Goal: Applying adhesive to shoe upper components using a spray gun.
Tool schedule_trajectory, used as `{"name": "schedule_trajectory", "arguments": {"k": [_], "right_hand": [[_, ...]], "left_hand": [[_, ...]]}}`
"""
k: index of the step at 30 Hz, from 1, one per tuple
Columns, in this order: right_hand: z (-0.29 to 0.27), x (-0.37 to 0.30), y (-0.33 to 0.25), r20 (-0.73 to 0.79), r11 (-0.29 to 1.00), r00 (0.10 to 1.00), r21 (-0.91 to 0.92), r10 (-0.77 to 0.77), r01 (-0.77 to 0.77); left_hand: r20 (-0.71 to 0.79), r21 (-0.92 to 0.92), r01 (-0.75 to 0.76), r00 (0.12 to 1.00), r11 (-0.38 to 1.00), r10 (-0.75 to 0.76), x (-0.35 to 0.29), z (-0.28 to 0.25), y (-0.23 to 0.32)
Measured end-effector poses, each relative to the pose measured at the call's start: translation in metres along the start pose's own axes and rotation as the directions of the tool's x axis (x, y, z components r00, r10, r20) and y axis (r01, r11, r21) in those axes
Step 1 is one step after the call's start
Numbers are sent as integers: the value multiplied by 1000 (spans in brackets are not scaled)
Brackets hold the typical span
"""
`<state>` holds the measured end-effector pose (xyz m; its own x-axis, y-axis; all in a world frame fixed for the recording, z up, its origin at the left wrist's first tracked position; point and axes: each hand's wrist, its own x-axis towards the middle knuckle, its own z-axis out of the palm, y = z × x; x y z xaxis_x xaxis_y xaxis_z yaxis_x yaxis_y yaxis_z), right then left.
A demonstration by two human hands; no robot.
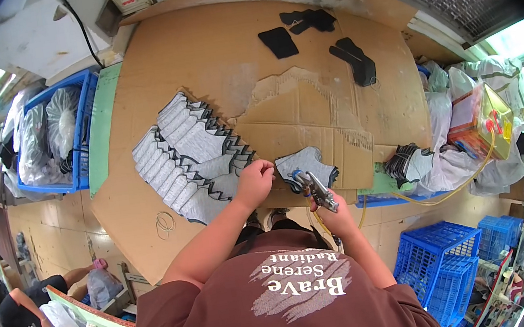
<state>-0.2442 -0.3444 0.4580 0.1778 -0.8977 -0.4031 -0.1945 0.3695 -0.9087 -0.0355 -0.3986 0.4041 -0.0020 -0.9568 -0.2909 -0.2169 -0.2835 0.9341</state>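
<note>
Grey fabric piece (306,159): just right of fingers (268,166) of left hand (255,185) (cannot tell if pinching) | right hand (339,214) grips spray gun (316,189) above | blue crate (89,120): plastic bags (62,113)

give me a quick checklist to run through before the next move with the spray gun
1. Spray gun held: ok, in the right grip.
2. Left grip well away from the small grey piece: not ok, its fingertips are close to the piece's left edge.
3. Grey piece resting on the cardboard: ok, though the gun hides part of it.
4. Fanned grey pieces kept apart from the gun: ok, they lie to the left, overlapping in rows.
5. Black pieces out of the way: ok, at the far side of the table.
6. Trigger released: cannot tell, too small to make out.
</note>
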Motion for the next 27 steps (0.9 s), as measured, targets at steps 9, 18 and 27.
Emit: {"name": "schedule_trajectory", "arguments": {"k": [9,18,27], "right_hand": [[-8,1,-4,-97,996,994,85,46,-38],[-19,1,-5,-167,988,980,127,108,-87],[-14,-3,-11,-91,997,996,75,22,-15]], "left_hand": [[-2,96,-54,998,994,55,10,5,-13],[-99,165,-21,994,986,37,7,7,8],[-134,99,45,990,994,-31,5,-28,0]]}}
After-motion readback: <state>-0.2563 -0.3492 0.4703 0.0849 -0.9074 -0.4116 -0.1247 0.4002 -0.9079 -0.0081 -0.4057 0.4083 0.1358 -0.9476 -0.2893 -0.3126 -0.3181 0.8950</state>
